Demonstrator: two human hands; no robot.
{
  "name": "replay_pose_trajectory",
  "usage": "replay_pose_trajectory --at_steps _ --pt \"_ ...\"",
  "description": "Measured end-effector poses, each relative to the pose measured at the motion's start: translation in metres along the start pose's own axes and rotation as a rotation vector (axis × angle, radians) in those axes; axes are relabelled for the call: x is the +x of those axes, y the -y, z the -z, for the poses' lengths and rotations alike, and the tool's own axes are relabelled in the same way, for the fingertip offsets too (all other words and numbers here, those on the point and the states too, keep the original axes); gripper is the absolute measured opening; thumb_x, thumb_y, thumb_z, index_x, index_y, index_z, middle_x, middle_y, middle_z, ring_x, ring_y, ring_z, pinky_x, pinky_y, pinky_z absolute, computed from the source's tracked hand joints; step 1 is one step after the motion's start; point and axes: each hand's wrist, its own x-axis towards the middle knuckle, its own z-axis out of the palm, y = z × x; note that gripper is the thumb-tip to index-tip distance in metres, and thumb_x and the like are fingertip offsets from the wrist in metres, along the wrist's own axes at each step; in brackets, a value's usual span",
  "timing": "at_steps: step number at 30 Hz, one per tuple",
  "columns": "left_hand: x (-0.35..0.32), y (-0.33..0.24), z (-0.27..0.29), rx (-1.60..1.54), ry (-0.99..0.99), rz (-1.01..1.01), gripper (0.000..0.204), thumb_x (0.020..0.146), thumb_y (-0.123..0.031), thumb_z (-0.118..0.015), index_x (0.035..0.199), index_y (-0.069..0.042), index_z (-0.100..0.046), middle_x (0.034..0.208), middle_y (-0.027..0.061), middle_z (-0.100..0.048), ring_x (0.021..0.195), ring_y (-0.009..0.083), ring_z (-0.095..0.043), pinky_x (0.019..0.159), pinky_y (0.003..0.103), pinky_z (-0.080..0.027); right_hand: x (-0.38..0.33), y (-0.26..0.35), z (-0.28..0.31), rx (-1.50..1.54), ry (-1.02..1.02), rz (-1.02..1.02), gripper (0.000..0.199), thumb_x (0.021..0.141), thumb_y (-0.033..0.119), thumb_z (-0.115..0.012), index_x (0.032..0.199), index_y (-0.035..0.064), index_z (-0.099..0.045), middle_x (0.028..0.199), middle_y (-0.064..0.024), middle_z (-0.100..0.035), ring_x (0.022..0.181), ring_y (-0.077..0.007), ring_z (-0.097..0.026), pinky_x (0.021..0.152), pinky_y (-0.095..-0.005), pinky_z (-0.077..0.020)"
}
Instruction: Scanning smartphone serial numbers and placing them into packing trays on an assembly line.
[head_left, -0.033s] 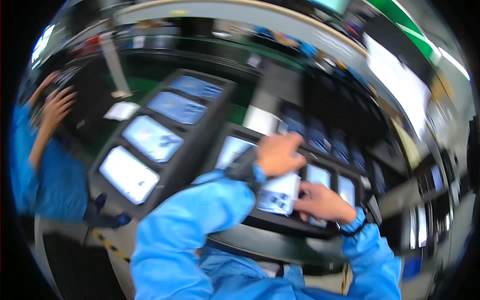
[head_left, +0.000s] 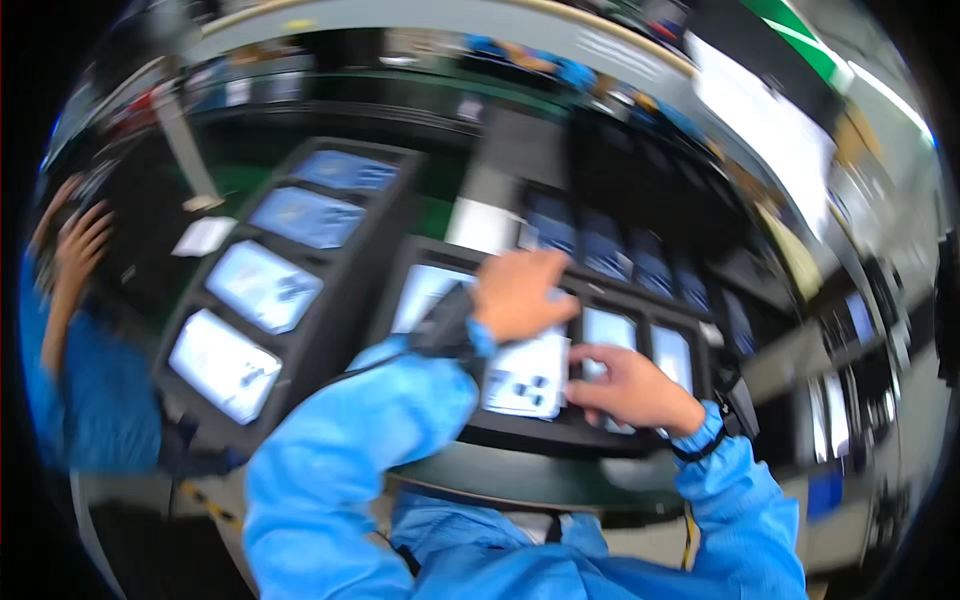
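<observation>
A phone-like device (head_left: 527,378) with a bright screen and dark spots near its close end lies between my hands, at a black tray. My left hand (head_left: 522,294) is bent over its far end, fingers curled and partly hidden. My right hand (head_left: 632,388) pinches its right edge between thumb and fingers. Whether the device is lifted off the tray (head_left: 480,432) is hard to tell. Beside it in the same tray are similar lit devices, one to the left (head_left: 428,292) and others to the right, such as one by my right hand (head_left: 670,356).
To the left, another black tray (head_left: 300,345) bears several lit devices. Darker devices (head_left: 605,245) stand in a row behind my tray. A white sheet (head_left: 482,222) lies beyond it. At far left is a co-worker in blue (head_left: 105,385), hands raised at a dark object.
The view has shifted, so the trays and my hands appear farther left. Both hands stay at the same device, which looks slightly more upright in the picture.
</observation>
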Motion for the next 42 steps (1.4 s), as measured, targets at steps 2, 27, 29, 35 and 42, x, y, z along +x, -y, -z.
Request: replay_pose_trajectory --at_steps 2,27,29,35,42 --pt "0.007 0.003 -0.010 0.222 0.132 -0.103 0.051 0.077 -0.037 -0.070 0.116 -0.004 -0.065 0.107 0.0190 -0.069 0.102 0.0389 -0.064 0.089 0.051 -0.049 -0.024 -0.038 0.018 0.138 -0.238 0.007 0.037 0.095 0.022 -0.067 0.127 0.0038 -0.062 0.069 -0.0025 -0.066 0.051 -0.0055 -0.053 0.048 -0.0226 -0.0407" --pt "-0.106 -0.022 0.092 0.677 0.338 0.262 0.053 0.102 -0.041 -0.048 0.150 -0.019 -0.046 0.158 0.0140 -0.039 0.149 0.0337 -0.031 0.121 0.056 -0.016 -0.185 -0.594 -0.115 0.561 -0.505 -1.056 0.056 0.096 0.024 -0.056 0.149 0.0159 -0.039 0.111 -0.0139 -0.070 0.075 -0.0254 -0.071 0.063 -0.0408 -0.0559" --pt "-0.116 -0.024 0.094 0.558 0.233 0.200 0.051 0.099 -0.032 -0.055 0.147 -0.015 -0.050 0.154 0.0142 -0.044 0.148 0.0355 -0.032 0.120 0.050 -0.025 -0.175 -0.573 -0.112 0.521 -0.350 -0.927 0.051 0.097 0.020 -0.055 0.146 0.0096 -0.047 0.109 -0.0132 -0.072 0.078 -0.0202 -0.071 0.069 -0.0349 -0.0572" --pt "-0.112 -0.047 0.092 0.475 0.214 0.290 0.061 0.088 -0.025 -0.064 0.146 -0.014 -0.049 0.155 0.0137 -0.043 0.150 0.0392 -0.026 0.117 0.046 -0.033 -0.219 -0.294 -0.052 0.620 -0.443 -0.309 0.022 0.094 0.016 -0.063 0.108 0.0015 -0.072 0.087 -0.0063 -0.072 0.069 -0.0113 -0.066 0.066 -0.0244 -0.0524" --pt "-0.130 -0.047 0.072 0.559 -0.079 0.343 0.052 0.081 -0.028 -0.070 0.127 -0.008 -0.061 0.137 0.0142 -0.057 0.131 0.0458 -0.046 0.104 0.052 -0.043 -0.097 -0.296 0.056 -0.446 -1.430 -0.137 0.056 0.085 0.026 -0.073 0.132 0.0011 -0.056 0.110 -0.0232 -0.067 0.096 -0.0377 -0.065 0.090 -0.0448 -0.0510"
